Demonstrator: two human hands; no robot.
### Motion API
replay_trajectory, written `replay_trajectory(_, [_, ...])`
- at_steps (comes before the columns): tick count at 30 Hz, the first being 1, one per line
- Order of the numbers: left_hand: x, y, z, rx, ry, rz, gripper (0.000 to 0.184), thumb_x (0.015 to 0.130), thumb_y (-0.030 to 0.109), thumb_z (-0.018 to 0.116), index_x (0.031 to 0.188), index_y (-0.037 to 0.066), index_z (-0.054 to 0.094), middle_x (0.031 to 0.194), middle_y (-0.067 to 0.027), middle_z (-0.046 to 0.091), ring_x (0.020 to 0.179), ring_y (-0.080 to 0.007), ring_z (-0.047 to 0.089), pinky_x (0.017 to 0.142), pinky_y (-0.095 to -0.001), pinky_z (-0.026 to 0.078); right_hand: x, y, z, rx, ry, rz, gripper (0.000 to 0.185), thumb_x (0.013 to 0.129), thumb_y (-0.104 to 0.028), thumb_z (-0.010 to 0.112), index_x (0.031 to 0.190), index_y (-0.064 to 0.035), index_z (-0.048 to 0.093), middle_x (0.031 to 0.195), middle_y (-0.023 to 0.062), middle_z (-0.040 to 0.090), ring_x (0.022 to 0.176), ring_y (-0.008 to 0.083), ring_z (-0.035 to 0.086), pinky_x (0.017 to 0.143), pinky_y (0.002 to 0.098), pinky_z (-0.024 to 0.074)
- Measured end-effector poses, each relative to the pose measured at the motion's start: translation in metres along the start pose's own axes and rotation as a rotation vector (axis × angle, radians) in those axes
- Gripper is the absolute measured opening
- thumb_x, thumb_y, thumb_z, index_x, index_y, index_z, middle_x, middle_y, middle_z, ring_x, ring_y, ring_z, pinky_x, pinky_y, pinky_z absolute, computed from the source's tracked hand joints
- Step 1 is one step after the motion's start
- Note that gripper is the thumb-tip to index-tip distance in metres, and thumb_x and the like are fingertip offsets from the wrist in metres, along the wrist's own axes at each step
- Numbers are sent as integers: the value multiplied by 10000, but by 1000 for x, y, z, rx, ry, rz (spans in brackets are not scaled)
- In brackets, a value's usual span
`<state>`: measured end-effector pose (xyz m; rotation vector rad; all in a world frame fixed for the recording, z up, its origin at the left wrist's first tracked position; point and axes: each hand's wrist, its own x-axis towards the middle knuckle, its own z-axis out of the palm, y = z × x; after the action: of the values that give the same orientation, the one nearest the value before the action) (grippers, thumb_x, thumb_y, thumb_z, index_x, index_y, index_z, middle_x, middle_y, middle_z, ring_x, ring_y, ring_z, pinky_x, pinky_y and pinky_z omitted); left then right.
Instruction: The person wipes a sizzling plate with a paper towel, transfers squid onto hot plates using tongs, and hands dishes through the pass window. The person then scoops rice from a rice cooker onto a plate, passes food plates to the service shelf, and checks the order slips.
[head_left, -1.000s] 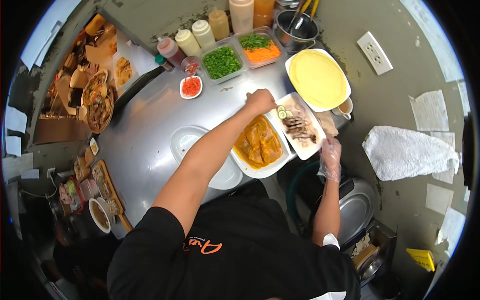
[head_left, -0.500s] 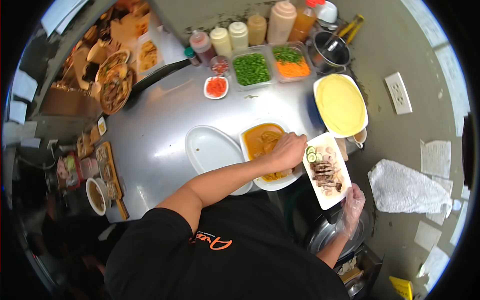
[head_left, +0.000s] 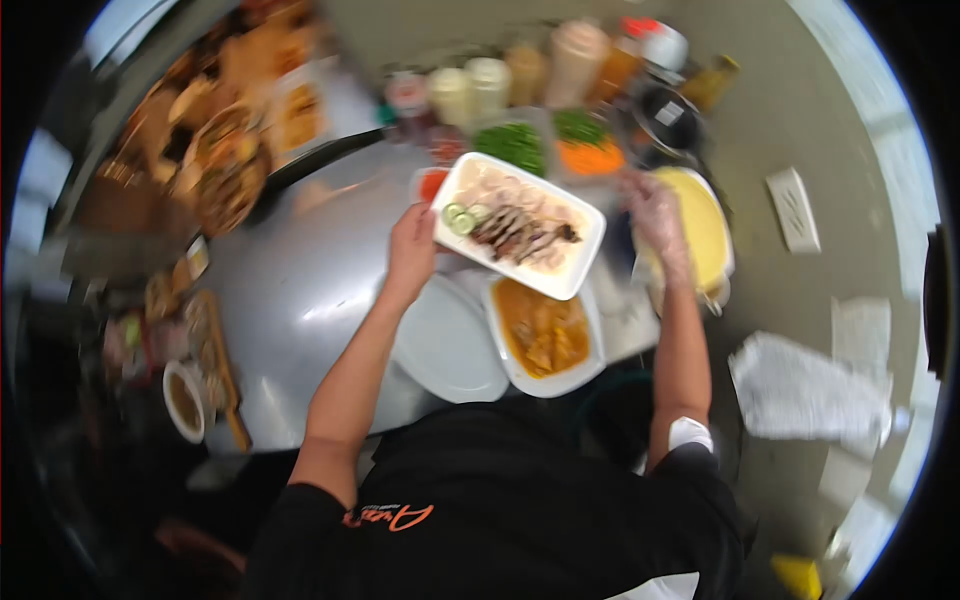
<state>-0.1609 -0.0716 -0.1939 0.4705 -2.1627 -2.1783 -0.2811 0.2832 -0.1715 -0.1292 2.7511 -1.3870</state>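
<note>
My left hand [head_left: 411,250] grips one short end of a white rectangular dish [head_left: 592,250] and holds it raised over the counter. In the dish lie sliced browned meat [head_left: 520,235], cucumber slices [head_left: 460,218] and pale sliced pieces. My right hand [head_left: 656,215], in a clear plastic glove, is off the dish, beside the plate with a round yellow layer [head_left: 706,240]. Motion smears its fingers. Below the dish sit a white bowl [head_left: 548,390] of orange-brown stew and a pale oval plate [head_left: 450,345], side by side.
Along the back stand several squeeze bottles [head_left: 487,88] and tubs of chopped greens [head_left: 510,147] and shredded carrot [head_left: 592,158]. A black container [head_left: 668,120] stands at the back right. A white towel [head_left: 800,385] lies right; a wooden board [head_left: 228,370] is left.
The dish has moved left and up, from the right side to above the stew bowl. My left hand now carries it alone. My right hand has let go and moved up towards the tubs.
</note>
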Motion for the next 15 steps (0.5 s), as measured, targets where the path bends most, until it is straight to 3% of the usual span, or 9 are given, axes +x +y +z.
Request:
replay_trajectory(1, [8, -10, -15, 113, 50, 20, 298, 1061, 207, 411, 1123, -27, 585, 945, -106, 653, 807, -180, 672, 711, -330, 599, 46, 29, 20, -105, 156, -388, 301, 835, -74, 602, 1105, 32, 681, 894, 175, 720, 745, 312, 669, 721, 411, 526])
replay_trajectory(2, [9, 2, -22, 19, 91, -3, 290, 1063, 226, 422, 1076, -13, 587, 921, -103, 650, 787, -179, 671, 702, -333, 597, 75, 11, 23, -552, 137, -443, 282, 823, -70, 570, 1068, 1, 692, 934, 203, 703, 846, 374, 666, 753, 448, 519])
replay_trajectory(4, [18, -14, -46, -47, 137, 49, 264, 1065, 248, 429, 1027, 29, 573, 895, -73, 646, 753, -167, 659, 654, -334, 587, 130, 57, 45, -840, 16, -461, 289, 888, -107, 509, 1144, -71, 639, 1037, 189, 667, 998, 375, 626, 830, 456, 513])
replay_trajectory(5, [29, -35, -58, 82, 204, 79, 245, 1064, 244, 432, 1036, 47, 575, 883, -63, 643, 745, -164, 656, 628, -332, 582, 147, 52, 58, -795, -11, -401, 283, 897, -112, 506, 1151, -71, 625, 1070, 194, 658, 1000, 377, 625, 841, 481, 507])
replay_trajectory(6, [49, -72, -70, 283, 333, 218, 238, 1059, 234, 442, 1021, 38, 572, 862, -64, 635, 741, -160, 654, 600, -326, 580, 170, 65, 71, -735, -40, -402, 314, 859, -96, 549, 1156, -83, 649, 980, 214, 650, 950, 408, 621, 807, 506, 509])
replay_trajectory(7, [45, -58, -75, 319, 320, 197, 239, 1056, 224, 445, 1016, 21, 565, 845, -70, 626, 711, -160, 654, 573, -318, 578, 176, 66, 75, -665, -30, -418, 282, 829, -91, 582, 1100, -70, 657, 963, 210, 646, 982, 408, 619, 826, 504, 512])
replay_trajectory(9, [29, -13, -70, 60, 300, 12, 242, 1051, 203, 445, 1033, -9, 561, 847, -92, 634, 639, -175, 658, 561, -309, 587, 186, 62, 74, -772, -51, -318, 194, 777, -43, 604, 966, -38, 646, 986, 208, 653, 983, 405, 616, 843, 506, 505])
replay_trajectory(11, [25, -5, -73, 33, 319, 13, 246, 1050, 194, 444, 1034, -23, 558, 852, -100, 638, 642, -182, 665, 556, -307, 587, 184, 39, 64, -749, 10, -431, 185, 739, -44, 626, 904, -26, 708, 958, 215, 669, 973, 398, 625, 847, 486, 503])
replay_trajectory(15, [15, 13, -77, -5, 337, 11, 257, 1042, 188, 446, 1030, -47, 549, 859, -132, 639, 657, -210, 682, 568, -332, 598, 162, -10, 52, -702, 34, -432, 222, 781, -67, 620, 959, -7, 739, 924, 239, 676, 904, 387, 654, 792, 451, 515])
